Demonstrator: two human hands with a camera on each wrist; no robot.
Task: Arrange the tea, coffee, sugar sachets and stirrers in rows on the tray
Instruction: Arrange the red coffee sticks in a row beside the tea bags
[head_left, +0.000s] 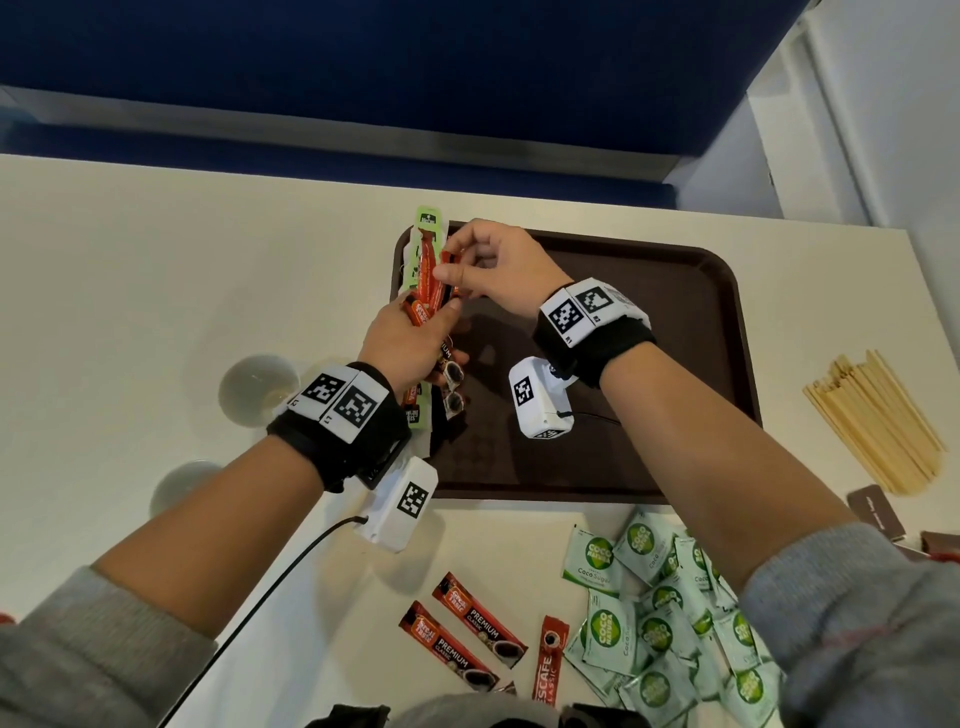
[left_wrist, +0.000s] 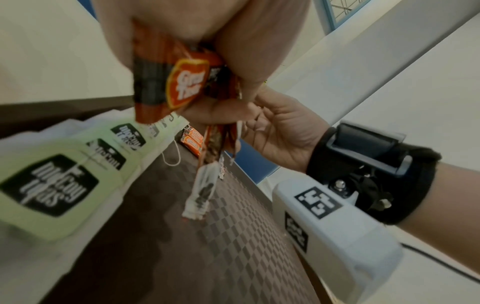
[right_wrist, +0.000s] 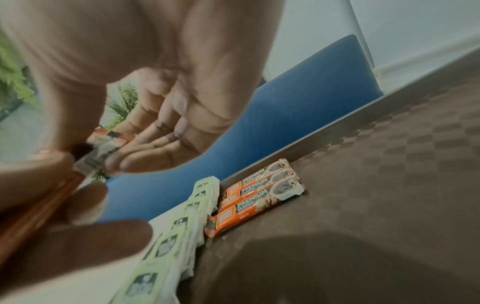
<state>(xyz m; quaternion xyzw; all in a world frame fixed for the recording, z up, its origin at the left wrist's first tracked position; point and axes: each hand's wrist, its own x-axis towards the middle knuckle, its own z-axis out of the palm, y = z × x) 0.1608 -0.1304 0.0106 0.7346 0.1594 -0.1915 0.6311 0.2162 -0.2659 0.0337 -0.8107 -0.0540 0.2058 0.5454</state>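
Note:
My left hand (head_left: 431, 322) grips a bundle of orange-red coffee sticks (head_left: 428, 280) above the left end of the brown tray (head_left: 691, 332). With thumb and forefinger, my right hand (head_left: 448, 261) pinches the top end of one coffee stick (head_left: 451, 280) in that bundle. A row of green tea bags (right_wrist: 179, 226) lies along the tray's left edge. Beside them, three coffee sticks (right_wrist: 259, 191) lie side by side at the far corner. The wooden stirrers (head_left: 878, 421) lie on the table right of the tray. Green sugar sachets (head_left: 665, 613) are heaped on the table below it.
Three loose coffee sticks (head_left: 467, 623) lie on the table near me. Two white cups (head_left: 257, 387) stand left of the tray. Brown sachets (head_left: 875, 512) lie at the right edge. A blue wall panel (head_left: 415, 78) runs behind the table.

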